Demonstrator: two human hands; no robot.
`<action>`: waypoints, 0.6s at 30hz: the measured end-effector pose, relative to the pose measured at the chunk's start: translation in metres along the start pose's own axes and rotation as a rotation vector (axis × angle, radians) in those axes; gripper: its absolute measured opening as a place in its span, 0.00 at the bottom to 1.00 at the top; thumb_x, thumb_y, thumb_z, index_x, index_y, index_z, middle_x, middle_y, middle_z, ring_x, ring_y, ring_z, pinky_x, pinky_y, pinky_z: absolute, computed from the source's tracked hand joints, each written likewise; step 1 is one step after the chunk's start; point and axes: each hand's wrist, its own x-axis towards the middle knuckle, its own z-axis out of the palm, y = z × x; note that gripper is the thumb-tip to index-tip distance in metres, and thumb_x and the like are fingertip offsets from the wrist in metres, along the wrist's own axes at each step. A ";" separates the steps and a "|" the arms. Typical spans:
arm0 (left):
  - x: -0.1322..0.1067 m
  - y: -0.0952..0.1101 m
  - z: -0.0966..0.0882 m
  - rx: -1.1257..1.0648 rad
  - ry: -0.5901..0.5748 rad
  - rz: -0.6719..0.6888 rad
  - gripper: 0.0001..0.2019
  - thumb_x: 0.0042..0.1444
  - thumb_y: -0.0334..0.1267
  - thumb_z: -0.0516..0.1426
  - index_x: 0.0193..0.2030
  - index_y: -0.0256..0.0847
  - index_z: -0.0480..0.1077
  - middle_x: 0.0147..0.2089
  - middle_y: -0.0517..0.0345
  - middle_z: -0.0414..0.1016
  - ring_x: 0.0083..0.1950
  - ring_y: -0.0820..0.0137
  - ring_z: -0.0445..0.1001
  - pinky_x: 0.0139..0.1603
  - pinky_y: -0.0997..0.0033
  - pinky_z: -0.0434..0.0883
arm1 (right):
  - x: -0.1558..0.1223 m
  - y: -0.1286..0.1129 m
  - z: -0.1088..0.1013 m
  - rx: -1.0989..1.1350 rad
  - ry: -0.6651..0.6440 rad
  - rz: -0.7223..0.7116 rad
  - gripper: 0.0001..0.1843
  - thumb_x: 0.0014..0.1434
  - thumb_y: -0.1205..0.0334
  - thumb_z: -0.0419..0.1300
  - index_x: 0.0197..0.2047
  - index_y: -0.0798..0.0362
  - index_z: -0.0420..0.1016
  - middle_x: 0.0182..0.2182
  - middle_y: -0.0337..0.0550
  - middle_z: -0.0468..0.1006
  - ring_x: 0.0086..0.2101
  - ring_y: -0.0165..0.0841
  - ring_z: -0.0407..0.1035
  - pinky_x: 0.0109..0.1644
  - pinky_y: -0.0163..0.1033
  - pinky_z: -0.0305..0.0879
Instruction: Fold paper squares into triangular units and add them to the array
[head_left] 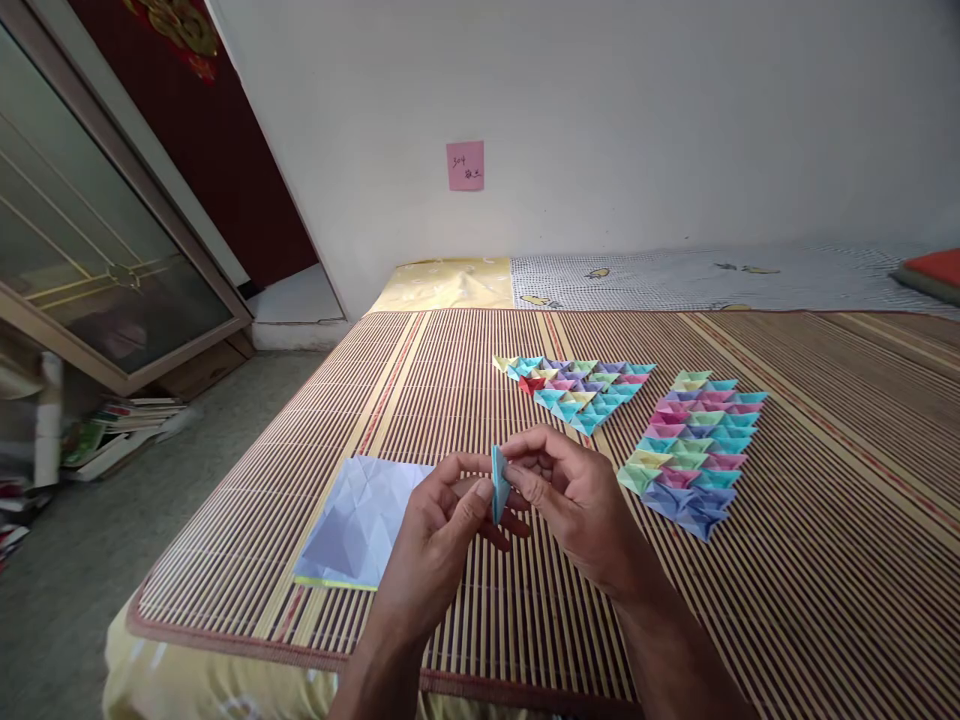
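Observation:
A small folded piece of light blue paper [498, 486] is held upright, nearly edge-on, between my two hands above the mat. My left hand [446, 515] pinches its lower left side with thumb and fingers. On the other side, my right hand [562, 490] grips it between thumb and forefinger. Beside my left wrist lies a creased stack of pale lavender paper [349, 530] with a yellow-green edge at the bottom. Folded paper boats in several colours sit in two groups: a triangular group [581, 385] beyond my hands and a longer block [694, 445] to the right.
A striped bamboo mat [285, 520] covers the bed, with patterned cloth [630, 280] along the wall. A pink sticky note [465, 166] is on the wall. At left stand a glass-panelled door [112, 230] and books [124, 430] on the floor. Something red [937, 268] lies far right.

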 end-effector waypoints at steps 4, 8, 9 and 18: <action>-0.001 0.002 0.004 0.058 0.024 0.003 0.13 0.71 0.46 0.59 0.53 0.39 0.71 0.38 0.52 0.84 0.39 0.65 0.83 0.35 0.71 0.76 | 0.000 -0.001 0.001 -0.065 0.039 -0.043 0.03 0.67 0.61 0.64 0.41 0.50 0.79 0.35 0.39 0.80 0.35 0.32 0.75 0.39 0.39 0.73; -0.003 0.004 0.008 0.079 0.040 0.007 0.14 0.71 0.46 0.59 0.54 0.39 0.70 0.40 0.50 0.85 0.42 0.63 0.84 0.36 0.69 0.76 | 0.001 -0.003 0.004 -0.186 0.117 -0.121 0.05 0.67 0.63 0.63 0.38 0.50 0.80 0.33 0.38 0.77 0.32 0.30 0.72 0.36 0.37 0.69; -0.003 0.004 0.008 0.073 0.038 0.010 0.13 0.71 0.46 0.59 0.54 0.39 0.70 0.40 0.50 0.85 0.42 0.63 0.84 0.37 0.69 0.76 | 0.001 -0.004 0.004 -0.186 0.117 -0.122 0.06 0.67 0.63 0.63 0.38 0.50 0.80 0.32 0.38 0.76 0.31 0.30 0.71 0.35 0.36 0.68; -0.004 0.002 0.006 0.113 0.069 0.060 0.14 0.70 0.46 0.60 0.55 0.40 0.70 0.41 0.52 0.85 0.43 0.65 0.83 0.39 0.69 0.76 | 0.000 -0.009 0.000 -0.112 -0.012 -0.079 0.06 0.63 0.60 0.69 0.43 0.50 0.81 0.34 0.37 0.77 0.33 0.31 0.71 0.39 0.38 0.70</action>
